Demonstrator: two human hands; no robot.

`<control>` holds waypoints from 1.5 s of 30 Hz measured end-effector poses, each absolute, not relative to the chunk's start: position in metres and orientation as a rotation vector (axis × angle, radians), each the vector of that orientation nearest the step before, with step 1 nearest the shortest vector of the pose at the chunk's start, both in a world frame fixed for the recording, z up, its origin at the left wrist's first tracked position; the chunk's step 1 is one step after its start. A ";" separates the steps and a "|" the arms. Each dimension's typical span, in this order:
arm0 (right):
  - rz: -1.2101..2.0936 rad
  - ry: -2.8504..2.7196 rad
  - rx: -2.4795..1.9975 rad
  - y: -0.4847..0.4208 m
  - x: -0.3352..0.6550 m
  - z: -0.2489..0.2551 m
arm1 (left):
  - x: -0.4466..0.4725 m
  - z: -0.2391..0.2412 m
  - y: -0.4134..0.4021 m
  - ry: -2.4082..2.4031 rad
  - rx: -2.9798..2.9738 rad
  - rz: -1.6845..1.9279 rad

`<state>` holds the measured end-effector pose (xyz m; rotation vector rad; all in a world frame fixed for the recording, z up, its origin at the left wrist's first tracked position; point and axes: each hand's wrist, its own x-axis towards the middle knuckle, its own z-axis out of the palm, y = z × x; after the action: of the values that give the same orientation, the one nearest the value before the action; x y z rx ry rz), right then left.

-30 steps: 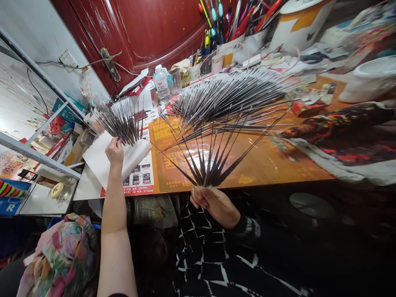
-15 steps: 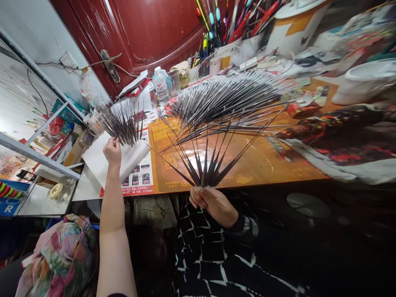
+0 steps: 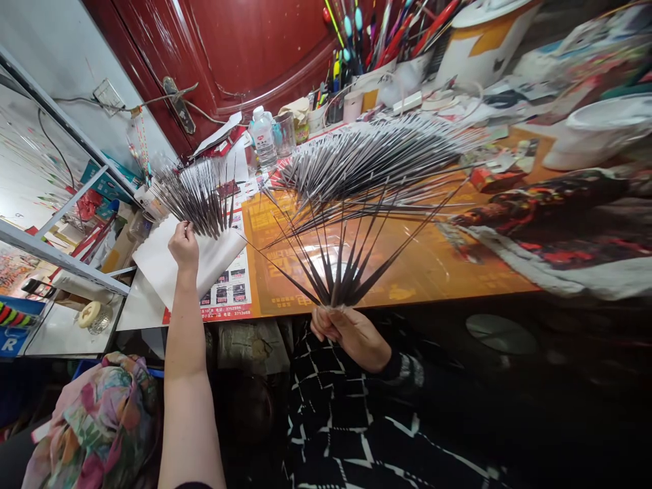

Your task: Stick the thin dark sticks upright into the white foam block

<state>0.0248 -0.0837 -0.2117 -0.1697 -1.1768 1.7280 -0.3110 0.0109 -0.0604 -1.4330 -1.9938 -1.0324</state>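
My right hand [image 3: 351, 333] is closed at the table's near edge around a fanned bunch of long thin dark rods [image 3: 346, 258] that spread up and away over the orange tabletop [image 3: 438, 265]. My left hand [image 3: 184, 246] reaches out to the left and pinches the base of a second, smaller fan of rods [image 3: 196, 197], held over a sheet of white paper [image 3: 168, 261]. A large heap of the same rods [image 3: 377, 159] lies spread across the table behind the right-hand bunch.
A water bottle [image 3: 263, 139] and glass [image 3: 285, 132] stand at the back by a red door [image 3: 229, 47]. Cups of pens and brushes [image 3: 377, 41], a white bucket [image 3: 483, 34] and clutter fill the back right. Patterned cloth [image 3: 560, 204] lies right; metal shelving [image 3: 56, 251] stands left.
Both hands and their rod bunches have stayed nearly in place; the view has shifted very slightly.
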 end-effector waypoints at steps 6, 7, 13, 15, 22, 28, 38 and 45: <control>1.717 -1.171 -0.180 -0.083 0.024 -0.215 | -0.309 -0.066 0.010 -2.079 -1.397 -0.946; 1.718 -1.179 -0.189 -0.083 0.024 -0.215 | -0.309 -0.065 0.010 -2.083 -1.387 -0.930; 1.707 -1.220 -0.235 -0.084 0.025 -0.211 | -0.292 -0.055 -0.012 -2.086 -1.363 -0.868; 1.707 -1.220 -0.246 -0.084 0.025 -0.210 | -0.272 -0.056 -0.029 -2.108 -1.441 -1.001; 1.703 -1.248 -0.337 -0.084 0.025 -0.215 | -0.174 -0.077 -0.097 -2.231 -2.622 -1.889; 1.683 -1.292 -0.410 -0.085 0.026 -0.212 | -0.150 -0.084 -0.105 -2.298 -2.479 -2.186; 1.652 -1.382 -0.460 -0.085 0.028 -0.208 | -0.140 -0.088 -0.103 -2.369 -2.498 -2.335; 1.702 -1.301 -0.408 -0.085 0.028 -0.204 | -0.193 -0.041 -0.091 -2.084 -1.964 -1.876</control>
<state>0.0278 -0.0850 -0.2041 -0.4084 -1.3007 1.7024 -0.1933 -0.0910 -0.0410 -1.9640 -2.0842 -1.8760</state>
